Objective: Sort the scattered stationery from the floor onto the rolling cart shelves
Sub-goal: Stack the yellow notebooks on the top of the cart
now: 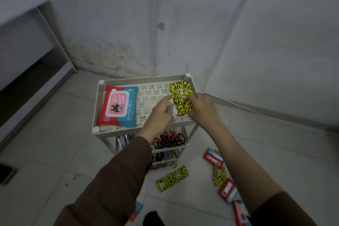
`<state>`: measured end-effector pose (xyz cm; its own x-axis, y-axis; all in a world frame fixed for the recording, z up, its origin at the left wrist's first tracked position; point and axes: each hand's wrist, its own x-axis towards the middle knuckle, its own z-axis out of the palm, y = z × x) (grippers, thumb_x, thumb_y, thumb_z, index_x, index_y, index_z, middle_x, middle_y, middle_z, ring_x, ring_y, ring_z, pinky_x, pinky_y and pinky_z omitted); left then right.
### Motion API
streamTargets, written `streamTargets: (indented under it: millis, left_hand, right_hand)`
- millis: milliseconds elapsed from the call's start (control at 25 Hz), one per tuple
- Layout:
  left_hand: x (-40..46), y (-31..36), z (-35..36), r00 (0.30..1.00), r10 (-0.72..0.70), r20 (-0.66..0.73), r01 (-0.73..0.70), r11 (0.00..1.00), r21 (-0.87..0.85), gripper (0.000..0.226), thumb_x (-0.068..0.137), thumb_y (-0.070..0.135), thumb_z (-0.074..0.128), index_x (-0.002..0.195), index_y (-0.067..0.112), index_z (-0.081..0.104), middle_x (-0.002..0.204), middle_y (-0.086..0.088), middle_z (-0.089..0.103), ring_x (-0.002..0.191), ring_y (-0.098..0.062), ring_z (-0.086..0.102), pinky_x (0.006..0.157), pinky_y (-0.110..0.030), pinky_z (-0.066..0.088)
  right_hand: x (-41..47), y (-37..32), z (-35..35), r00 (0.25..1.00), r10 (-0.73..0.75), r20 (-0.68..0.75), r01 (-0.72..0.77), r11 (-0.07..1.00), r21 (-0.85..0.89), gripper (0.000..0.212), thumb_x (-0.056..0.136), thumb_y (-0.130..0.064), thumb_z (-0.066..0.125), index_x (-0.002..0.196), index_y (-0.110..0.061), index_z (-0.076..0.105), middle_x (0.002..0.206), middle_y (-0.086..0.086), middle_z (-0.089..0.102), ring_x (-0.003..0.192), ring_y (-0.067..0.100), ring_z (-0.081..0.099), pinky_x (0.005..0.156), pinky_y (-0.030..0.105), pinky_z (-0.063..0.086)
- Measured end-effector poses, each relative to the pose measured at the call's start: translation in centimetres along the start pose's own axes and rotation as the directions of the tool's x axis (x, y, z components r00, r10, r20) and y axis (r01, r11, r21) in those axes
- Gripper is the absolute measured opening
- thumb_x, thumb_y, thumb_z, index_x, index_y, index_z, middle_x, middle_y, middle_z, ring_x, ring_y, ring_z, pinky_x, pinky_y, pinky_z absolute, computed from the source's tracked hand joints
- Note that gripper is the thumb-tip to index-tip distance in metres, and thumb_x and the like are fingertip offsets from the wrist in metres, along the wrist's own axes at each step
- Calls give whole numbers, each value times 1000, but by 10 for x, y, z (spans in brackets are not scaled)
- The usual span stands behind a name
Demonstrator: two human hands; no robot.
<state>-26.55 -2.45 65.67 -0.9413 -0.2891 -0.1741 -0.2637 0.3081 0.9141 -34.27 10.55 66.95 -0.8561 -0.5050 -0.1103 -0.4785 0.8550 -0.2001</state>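
- Head view: a white rolling cart stands near the corner of two pale walls, on a tiled floor.
- On the top shelf of the cart, a red and blue pack of wipes lies flat along the left edge.
- A yellow and black notebook lies at the far right corner of the same shelf, its spiral toward the far edge.
- The right hand rests on the near right part of this notebook; its fingers are bent over the cover, and it seems to hold the book.
- The left hand touches the left edge of the notebook with thumb and fingers close together, pinching something white there; I cannot tell what this is.
- On the middle shelf, scissors with orange and black handles lie together, and pens stand at the left side.
- The lowest shelf holds more pens.
- On the floor, right of the cart, more stationery is scattered: a yellow notebook on the floor, another yellow one, and red packs in a line toward the near edge.
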Motion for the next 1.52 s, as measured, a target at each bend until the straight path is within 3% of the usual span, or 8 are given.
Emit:
streamTargets:
  millis: [200, 360, 560, 680, 800, 1080, 1240, 1520]
  left_hand:
    - [-73, -4, -4, 933, 251, -260, -269, 963, -35, 44, 91, -7, 36, 116, 25, 54, 122, 8, 55, 109, 4, 52, 86, -5, 39]
    - [-161, -54, 6, 931, 143, -337, -158, 987, -19, 36, 92, -3, 40, 101, 26, 59, 101, 13, 61, 95, 5, 56, 78, -6, 44]
    - [-224, -136, 42, 958, -155, -241, 152, 988, -32, 27, 95, 4, 40, 101, 22, 59, 99, 6, 59, 93, -8, 55, 76, -17, 42]
    - [-220, -195, 64, 941, -297, -160, 297, 954, -25, 22, 97, 7, 38, 107, 15, 57, 99, 2, 56, 97, -20, 55, 84, -36, 48]
    - [-197, -267, 96, 924, -363, -118, 371, 928, 47, 22, 98, 8, 38, 103, 20, 55, 96, 5, 56, 96, -18, 54, 86, -36, 47]
    - [-94, -467, 207, 952, -296, -84, 307, 910, 280, 22, 95, 17, 42, 111, 22, 57, 108, 1, 62, 99, -17, 56, 89, -32, 46]
    - [-37, -579, 267, 967, -250, 40, 197, 844, 499, 28, 92, 16, 45, 119, 21, 52, 118, -1, 58, 108, -18, 52, 88, -31, 44]
    - [14, -677, 341, 949, -234, 213, 44, 763, 645, 65, 89, 20, 56, 144, 11, 21, 146, -8, 29, 135, -22, 26, 108, -38, 31]
  right_hand:
    - [-50, -12, 5, 929, -102, -356, 154, 981, 119, 29, 86, -11, 50, 112, -21, 58, 113, 2, 54, 107, 27, 42, 88, 35, 32]
    - [-119, -20, 29, 824, -299, -480, 407, 904, 135, 19, 84, -4, 51, 96, -13, 63, 94, 5, 57, 88, 24, 45, 73, 30, 26]
    - [-184, 8, 110, 904, -338, -263, 403, 878, 258, 14, 87, -5, 53, 91, -13, 64, 91, 2, 56, 87, 20, 44, 73, 28, 31]
    - [-182, 34, 178, 968, -230, -104, 252, 891, 378, 16, 87, -5, 52, 90, -13, 65, 94, 3, 58, 92, 21, 48, 79, 34, 41]
    - [-164, 63, 270, 999, -36, 40, 9, 846, 533, 21, 84, 4, 50, 86, -9, 66, 96, 8, 61, 94, 23, 54, 75, 27, 40]
    - [-114, 143, 531, 969, 132, 208, -232, 772, 592, 24, 77, 11, 51, 88, -3, 67, 95, 10, 65, 86, 18, 54, 65, 13, 33]
    - [-80, 186, 666, 951, 145, 273, -279, 785, 553, 28, 81, 6, 55, 107, -1, 62, 117, 15, 60, 96, 19, 53, 68, 12, 36]
    - [-51, 209, 769, 954, -43, 297, -4, 988, 154, 60, 91, -21, 52, 145, -18, 26, 151, 2, 24, 136, 22, 27, 104, 33, 32]
